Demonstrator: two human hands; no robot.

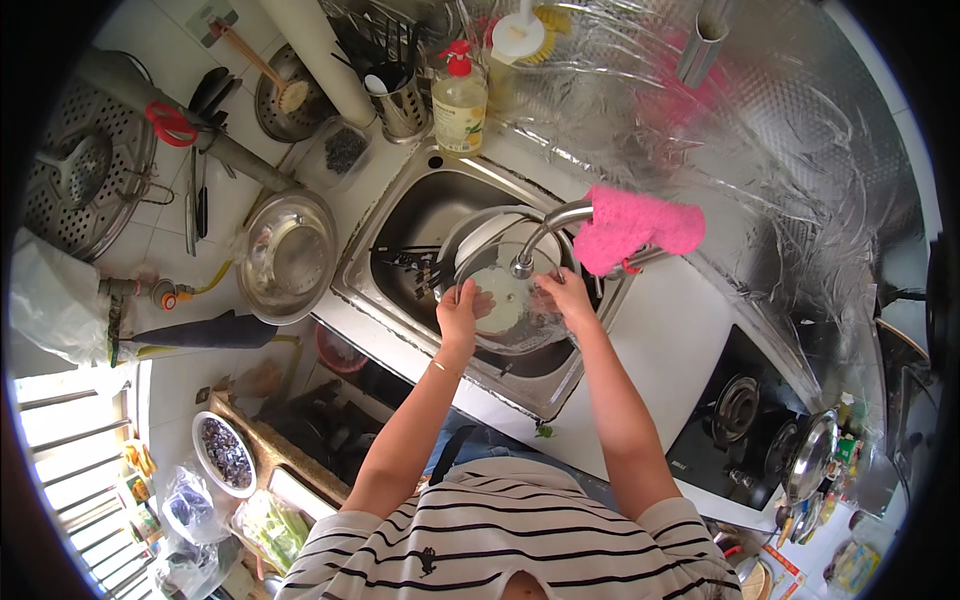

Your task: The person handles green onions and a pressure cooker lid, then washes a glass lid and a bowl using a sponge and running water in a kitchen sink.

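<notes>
Over the stainless steel sink, both hands grip a clear, round glass lid or bowl by its rim. My left hand has the left rim, with fingers showing through the glass. On the opposite side is my right hand, its fingers partly blurred. The faucet points down right above the glass; whether water runs is hard to tell. Beneath the glass sits a metal basin holding white dishware, partly hidden. Dark utensils lie in the sink left of the basin.
A pink cloth drapes over the faucet. Behind the sink stand a soap pump bottle and a metal utensil holder. At left is a metal bowl. A black gas stove is set into the counter at right.
</notes>
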